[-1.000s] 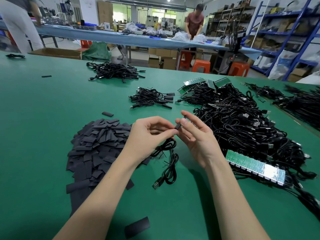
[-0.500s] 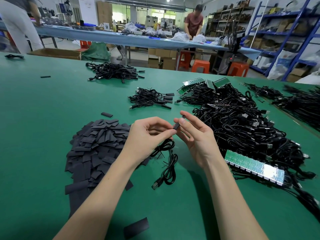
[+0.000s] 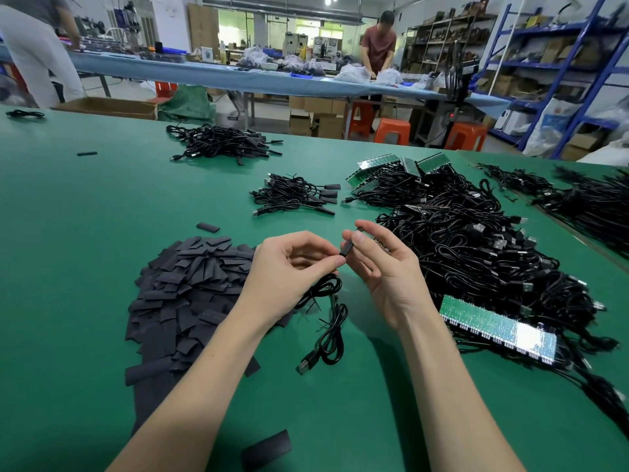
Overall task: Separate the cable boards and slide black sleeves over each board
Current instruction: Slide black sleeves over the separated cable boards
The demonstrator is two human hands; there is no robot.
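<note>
Taking the green desk (image 3: 85, 233) as our landmark and reading from its left side, we see a heap of flat black sleeves (image 3: 190, 284) spread over the left-centre of the desk, with 1 loose sleeve (image 3: 208, 227) just beyond the heap and another (image 3: 267, 449) near the desk's front edge. Above the middle of the desk our left hand (image 3: 289, 267) has its fingers curled, thumb and forefinger pinching the lower end of a small black sleeve (image 3: 347, 248); a thin black cable (image 3: 328, 321) hangs from that hand and coils down onto the desk, its USB plug (image 3: 306, 364) lying flat. Our right hand (image 3: 384, 267) meets the left, its fingers clamped on the upper part of the same sleeve; whether a board sits inside it we cannot tell. Toward the desk's far side lie 2 smaller bundles of cables (image 3: 292, 197), some with sleeved ends. On the desk's right half a large tangle of black cables (image 3: 476, 250) spreads out, with a green strip of joined boards (image 3: 497, 327) resting on its near edge, just beside our right wrist.
</note>
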